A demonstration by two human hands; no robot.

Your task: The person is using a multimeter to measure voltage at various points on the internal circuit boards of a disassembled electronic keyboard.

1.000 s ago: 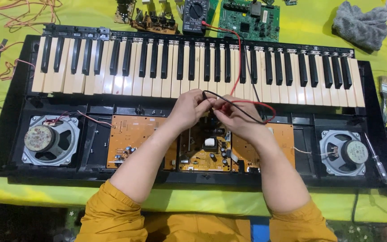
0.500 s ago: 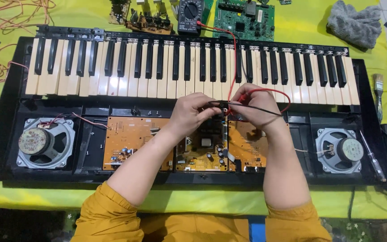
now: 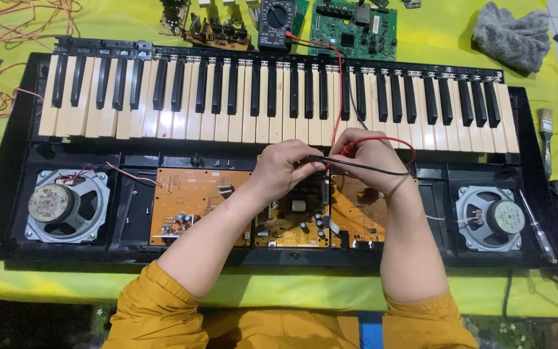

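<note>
Covering nearly the whole tabletop (image 3: 117, 19), which wore a yellow-green cloth, lay an opened electronic keyboard (image 3: 279, 97) with its black and cream keys along the far side and its insides bared along the near side. Orange circuit boards (image 3: 195, 207) filled the middle of that near strip, with a round speaker (image 3: 66, 205) at the left end and another speaker (image 3: 491, 218) at the right. Beyond the keys stood a green circuit board (image 3: 355, 29), a black multimeter (image 3: 276, 24) and, far right, a crumpled grey cloth (image 3: 510, 35). A paintbrush (image 3: 545, 139) and a screwdriver (image 3: 537, 226) lay at the right edge.

Both hands met over the centre boards, just near of the keys. The left hand (image 3: 287, 169) had its grip closed on a black test lead (image 3: 356, 167), and the right hand (image 3: 371, 158) had its grip closed on a red test lead (image 3: 338, 84), whose wire ran across the keys to the multimeter. The probe tips were hidden by the fingers.
</note>
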